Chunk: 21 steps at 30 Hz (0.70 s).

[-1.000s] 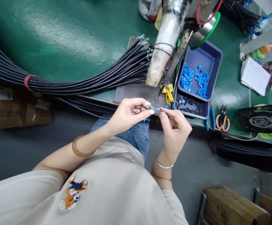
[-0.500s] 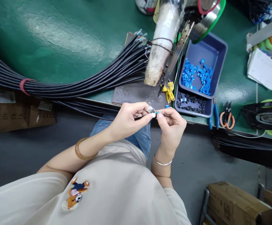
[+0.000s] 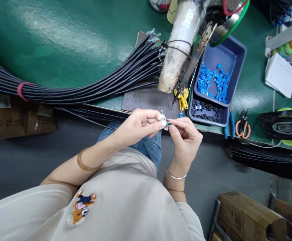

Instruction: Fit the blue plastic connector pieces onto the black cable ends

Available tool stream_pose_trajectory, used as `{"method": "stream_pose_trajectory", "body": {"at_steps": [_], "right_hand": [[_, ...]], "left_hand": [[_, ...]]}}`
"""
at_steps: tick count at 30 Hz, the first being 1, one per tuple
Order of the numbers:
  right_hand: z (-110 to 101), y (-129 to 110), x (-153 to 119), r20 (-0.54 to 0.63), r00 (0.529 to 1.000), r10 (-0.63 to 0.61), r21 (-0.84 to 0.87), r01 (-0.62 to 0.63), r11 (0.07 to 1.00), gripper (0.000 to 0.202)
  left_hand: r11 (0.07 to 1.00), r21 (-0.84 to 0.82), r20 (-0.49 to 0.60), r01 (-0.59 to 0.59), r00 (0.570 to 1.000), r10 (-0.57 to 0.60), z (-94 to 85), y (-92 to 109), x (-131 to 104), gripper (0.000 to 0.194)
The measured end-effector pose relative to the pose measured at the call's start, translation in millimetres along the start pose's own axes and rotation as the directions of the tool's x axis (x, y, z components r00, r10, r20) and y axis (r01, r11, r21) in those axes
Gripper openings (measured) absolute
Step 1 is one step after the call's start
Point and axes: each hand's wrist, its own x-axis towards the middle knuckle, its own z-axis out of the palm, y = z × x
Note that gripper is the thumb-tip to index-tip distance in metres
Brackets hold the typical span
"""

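Observation:
My left hand (image 3: 144, 125) is closed in a pinch in front of the bench edge, with white wrapping or tape at its fingertips. It grips the end of a black cable, mostly hidden by the fingers. Thin blue-green wires (image 3: 168, 123) stick out between the two hands. My right hand (image 3: 186, 135) pinches these wires between thumb and forefinger, its other fingers curled in. Just beyond the hands lies a dark board (image 3: 143, 100) with small white scraps on it. A yellow tool (image 3: 183, 99), perhaps a wire stripper, sits at the board's right end.
A bundle of black cables (image 3: 85, 95) with bared wire ends spans the left. A soldering iron-like metal rod (image 3: 193, 63) and a wrapped white tube (image 3: 174, 53) overhang the board. Right are a blue-parts bin (image 3: 237, 55), a black-parts bin (image 3: 207, 122), pliers (image 3: 231, 124) and cutters (image 3: 243, 125).
The fingertips have shifted slightly, and more of the white wrapping and the blue-green wires shows between them. My right hand has moved a little right and down. The camera view has shifted slightly.

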Motion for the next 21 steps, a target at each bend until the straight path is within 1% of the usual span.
{"method": "stream_pose_trajectory", "body": {"at_steps": [1, 3, 9, 13, 17, 21], "right_hand": [[-0.3, -0.2, 0.5, 0.017, 1.0, -0.002, 0.02, 0.002, 1.0, 0.009], [0.6, -0.5, 0.2, 0.012, 1.0, -0.009, 0.031, 0.009, 0.999, 0.008], [2.5, -0.1, -3.2, -0.014, 1.0, -0.022, -0.075, 0.021, 0.997, 0.008], [2.7, -1.9, -3.6, -0.017, 0.998, -0.067, -0.138, 0.064, 0.988, 0.007], [5.5, -4.8, -3.8, -0.039, 0.992, -0.119, -0.187, 0.11, 0.976, 0.006], [7.3, -5.6, -4.5, -0.057, 0.988, -0.141, -0.152, 0.131, 0.98, 0.007]], "left_hand": [[1.0, 0.004, 0.025, 0.007, 1.0, -0.007, -1.0, 0.1, 0.4, 0.027], [1.0, 0.002, 0.063, 0.016, 0.998, -0.016, -3.1, -0.3, 1.4, 0.031], [0.998, 0.006, 0.128, 0.065, 0.99, -0.065, -8.3, -3.8, 3.7, 0.038], [0.995, 0.021, 0.142, 0.094, 0.985, -0.096, -10.1, -4.3, 3.4, 0.039], [0.995, 0.021, 0.148, 0.097, 0.984, -0.099, -10.5, -4.1, 3.2, 0.039], [0.995, -0.005, 0.151, 0.095, 0.984, -0.093, -9.8, -3.5, 3.1, 0.037]]}}
